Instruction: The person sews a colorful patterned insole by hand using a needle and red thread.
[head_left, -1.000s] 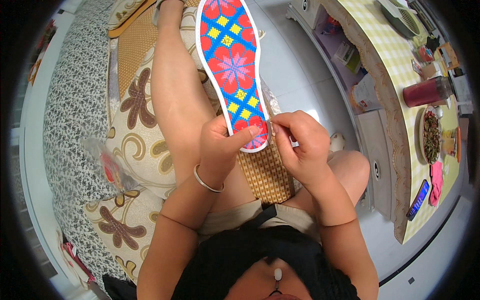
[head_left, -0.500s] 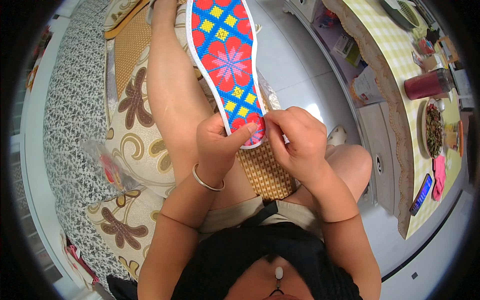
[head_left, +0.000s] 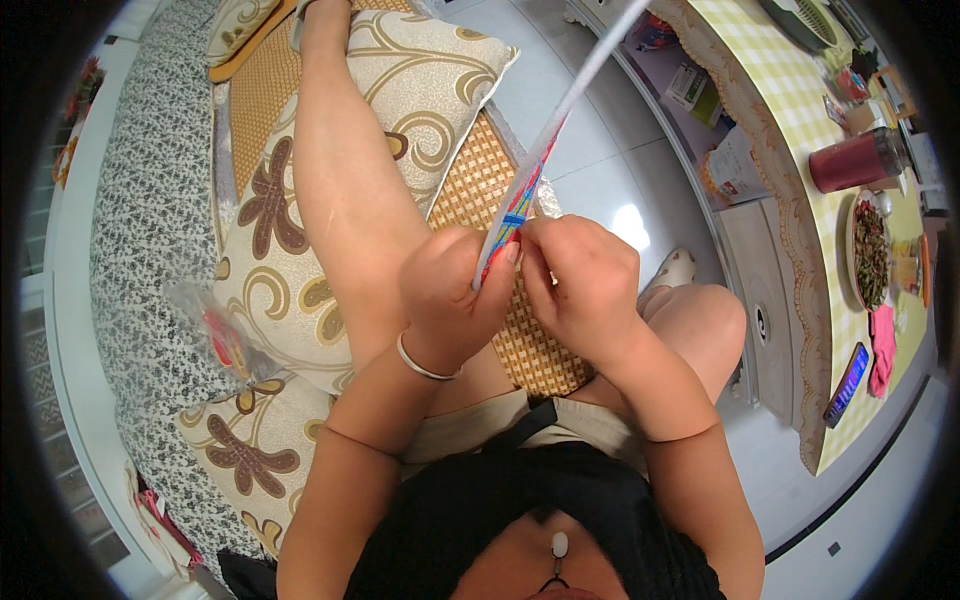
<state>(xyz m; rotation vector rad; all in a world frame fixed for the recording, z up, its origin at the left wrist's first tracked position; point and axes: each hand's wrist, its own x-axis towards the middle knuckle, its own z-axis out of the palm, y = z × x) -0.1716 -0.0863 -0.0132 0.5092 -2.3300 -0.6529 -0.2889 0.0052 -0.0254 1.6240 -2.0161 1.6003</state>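
Note:
An embroidered insole (head_left: 517,212) with a white border is turned nearly edge-on, so only a thin strip of its red, blue and yellow stitching shows. Its lower end sits between the thumb and fingers of my left hand (head_left: 450,290), which wears a bangle on the wrist. Right beside that end is my right hand (head_left: 588,285), its thumb and forefinger pinched close to the insole's edge. Whatever lies in this pinch is too small or hidden to make out.
Patterned cushions (head_left: 425,75) and a woven mat (head_left: 545,350) lie under and around my legs. Left sits a clear plastic bag (head_left: 222,345). On the right, a checked-cloth table (head_left: 775,75) carries a dark red jar (head_left: 850,162), a plate of food (head_left: 868,250), a pink cloth (head_left: 881,350) and a phone (head_left: 847,385).
The insole has swung from face-up to nearly edge-on, its far end tilting to the right. My left hand turned with it, while the right stays pinched at the edge, slightly shifted.

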